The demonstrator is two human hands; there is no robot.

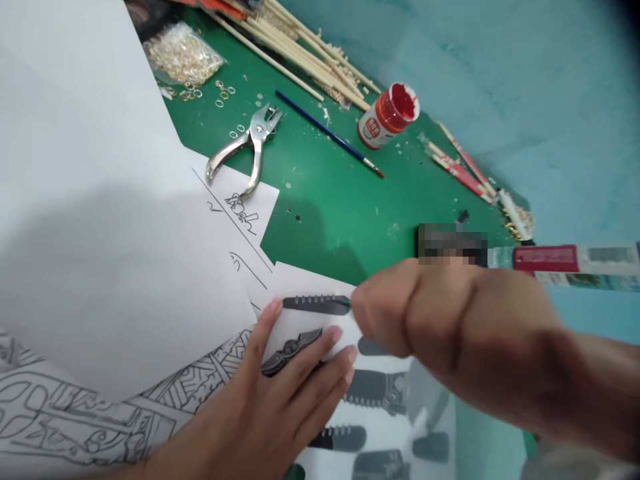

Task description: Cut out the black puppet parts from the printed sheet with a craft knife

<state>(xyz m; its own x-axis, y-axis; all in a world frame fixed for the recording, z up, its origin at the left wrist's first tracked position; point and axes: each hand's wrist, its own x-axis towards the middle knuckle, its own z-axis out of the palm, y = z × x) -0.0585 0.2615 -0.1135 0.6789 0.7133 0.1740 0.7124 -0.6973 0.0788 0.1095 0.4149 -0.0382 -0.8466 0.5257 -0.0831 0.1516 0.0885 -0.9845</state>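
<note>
My left hand (285,393) lies spread on a white sheet printed with dark grey shapes (380,363). Its index fingertip touches the left end of a long notched shape (317,305). Over the right end of that shape, my right hand (450,313) is closed around a thin pointed tool (346,303). Only the tool's dark tip and a bit of green show, so its kind is hidden. Papers with black line drawings (150,420) and a blank white sheet (90,167) lie on the left, partly beside my left wrist.
On the green table (345,227) are a metal hole punch (255,143), a blue paintbrush (330,133), an open red paint jar (387,117), wooden sticks (310,53) and a bag of small rings (183,53). A clear tube with a red label (550,259) appears behind my right hand.
</note>
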